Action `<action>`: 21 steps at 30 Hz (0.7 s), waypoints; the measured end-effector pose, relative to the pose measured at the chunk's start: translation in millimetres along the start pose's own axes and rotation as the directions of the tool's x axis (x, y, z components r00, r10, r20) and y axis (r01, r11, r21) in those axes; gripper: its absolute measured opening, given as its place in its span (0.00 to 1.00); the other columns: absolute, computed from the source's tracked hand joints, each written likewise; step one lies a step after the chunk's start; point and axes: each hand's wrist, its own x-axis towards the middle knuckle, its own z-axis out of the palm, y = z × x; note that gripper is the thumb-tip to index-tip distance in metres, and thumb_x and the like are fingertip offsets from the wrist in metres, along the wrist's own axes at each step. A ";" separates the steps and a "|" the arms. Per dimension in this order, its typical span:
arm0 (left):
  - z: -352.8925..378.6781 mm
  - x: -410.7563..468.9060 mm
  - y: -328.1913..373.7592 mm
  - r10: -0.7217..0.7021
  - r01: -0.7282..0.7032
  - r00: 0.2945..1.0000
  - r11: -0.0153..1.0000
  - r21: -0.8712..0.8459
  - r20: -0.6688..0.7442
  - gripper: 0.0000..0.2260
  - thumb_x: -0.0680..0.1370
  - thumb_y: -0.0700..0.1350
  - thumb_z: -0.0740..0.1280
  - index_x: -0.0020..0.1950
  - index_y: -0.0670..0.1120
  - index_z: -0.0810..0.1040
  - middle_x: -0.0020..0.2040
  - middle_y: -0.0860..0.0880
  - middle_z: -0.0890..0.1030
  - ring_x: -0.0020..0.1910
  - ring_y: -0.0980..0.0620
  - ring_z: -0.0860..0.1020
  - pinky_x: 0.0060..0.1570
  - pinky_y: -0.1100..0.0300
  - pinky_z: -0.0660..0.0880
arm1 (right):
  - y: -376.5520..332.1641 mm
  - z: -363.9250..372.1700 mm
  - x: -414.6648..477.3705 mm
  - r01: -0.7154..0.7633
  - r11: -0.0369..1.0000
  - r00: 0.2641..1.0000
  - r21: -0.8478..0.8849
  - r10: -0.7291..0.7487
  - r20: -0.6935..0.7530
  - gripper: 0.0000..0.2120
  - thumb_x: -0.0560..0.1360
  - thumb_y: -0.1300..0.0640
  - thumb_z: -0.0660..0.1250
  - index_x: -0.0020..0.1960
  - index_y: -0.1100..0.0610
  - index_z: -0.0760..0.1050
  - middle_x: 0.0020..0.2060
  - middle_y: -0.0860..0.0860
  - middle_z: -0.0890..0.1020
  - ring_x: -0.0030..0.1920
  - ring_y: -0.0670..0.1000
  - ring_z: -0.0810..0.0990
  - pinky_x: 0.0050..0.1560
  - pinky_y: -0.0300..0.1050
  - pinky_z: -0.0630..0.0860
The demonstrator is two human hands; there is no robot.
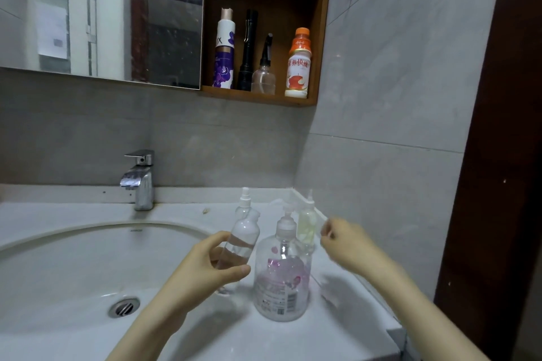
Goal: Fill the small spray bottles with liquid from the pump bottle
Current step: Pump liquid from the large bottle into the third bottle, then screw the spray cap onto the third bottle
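left hand [202, 268] fingers [211, 240] grip spray bottle [245, 232], some clear liquid | right hand [349, 246] fingers [329, 229] blurred: cannot tell

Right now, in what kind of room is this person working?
Most likely a home bathroom: a white sink with a chrome faucet, a wall mirror, and a wooden shelf of toiletries.

My left hand [202, 267] grips a clear spray bottle [242, 234] just left of the pump bottle [283, 281], with my fingers [217, 239] and thumb curled round its lower body. It leans, white nozzle uppermost. My right hand [349, 246] hangs to the right of the pump bottle, above the desk [337, 328]. It is curled and blurred, and whether it pinches anything I cannot tell. A second small spray bottle [307, 221], yellowish inside, stands just behind the pump bottle. The sink basin [58, 258] lies to its left.
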 end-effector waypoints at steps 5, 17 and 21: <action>5.2 -11.3 1.1 0.006 -0.005 1.000 0.999 -0.043 0.008 0.18 0.62 0.45 0.73 0.51 0.47 0.78 0.43 0.45 0.85 0.41 0.52 0.81 0.41 0.58 0.75 | 13.9 36.9 -34.2 -0.006 0.948 0.973 -0.317 0.078 0.215 0.16 0.78 0.50 0.57 0.62 0.56 0.64 0.63 0.55 0.69 0.64 0.56 0.70 0.55 0.46 0.68; 20.3 -35.1 -3.2 0.073 -0.070 0.997 0.995 -0.064 0.035 0.21 0.58 0.48 0.75 0.50 0.48 0.78 0.42 0.41 0.84 0.43 0.48 0.82 0.45 0.59 0.77 | 14.9 -12.3 -59.3 0.017 0.998 0.953 -0.066 -0.036 -0.301 0.07 0.75 0.61 0.60 0.52 0.59 0.73 0.48 0.56 0.79 0.49 0.58 0.78 0.42 0.45 0.71; 24.6 -40.5 -6.7 0.072 -0.068 0.995 0.995 -0.067 0.064 0.19 0.64 0.41 0.73 0.53 0.47 0.76 0.44 0.39 0.83 0.43 0.47 0.82 0.46 0.56 0.77 | -16.2 -86.7 -87.9 0.316 0.936 0.831 0.157 -0.193 -0.522 0.07 0.73 0.62 0.67 0.48 0.53 0.80 0.42 0.48 0.81 0.41 0.48 0.78 0.43 0.39 0.72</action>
